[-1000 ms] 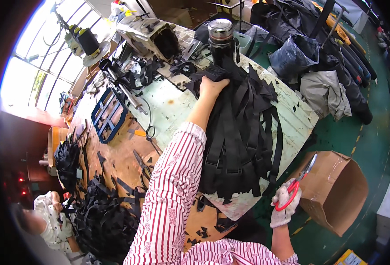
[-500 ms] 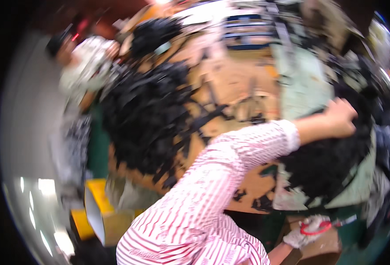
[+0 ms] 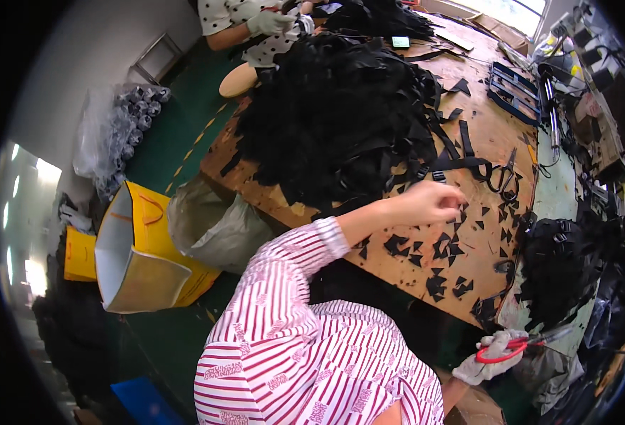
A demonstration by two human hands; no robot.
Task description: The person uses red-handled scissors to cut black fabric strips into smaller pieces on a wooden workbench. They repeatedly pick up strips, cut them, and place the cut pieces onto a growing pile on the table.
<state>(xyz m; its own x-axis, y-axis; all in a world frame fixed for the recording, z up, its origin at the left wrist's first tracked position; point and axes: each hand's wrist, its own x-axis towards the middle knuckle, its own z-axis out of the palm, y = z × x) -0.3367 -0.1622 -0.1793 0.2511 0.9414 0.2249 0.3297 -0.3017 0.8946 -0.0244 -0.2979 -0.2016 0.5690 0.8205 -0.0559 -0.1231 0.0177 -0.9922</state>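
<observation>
Printed blocks on the striped shirt (image 3: 341,354) are too small to read. At twelve o'clock, a matted heap of black straps (image 3: 341,120) covers much of the wooden table (image 3: 404,275); a glossy yellow bag (image 3: 151,230) stands at nine. The bare left hand (image 3: 436,203), at three, curls over triangular scraps; whether it pinches anything, I cannot tell. At four, the knit-gloved right hand (image 3: 495,356) grips red-handled scissors (image 3: 516,345), blades pointing toward three.
</observation>
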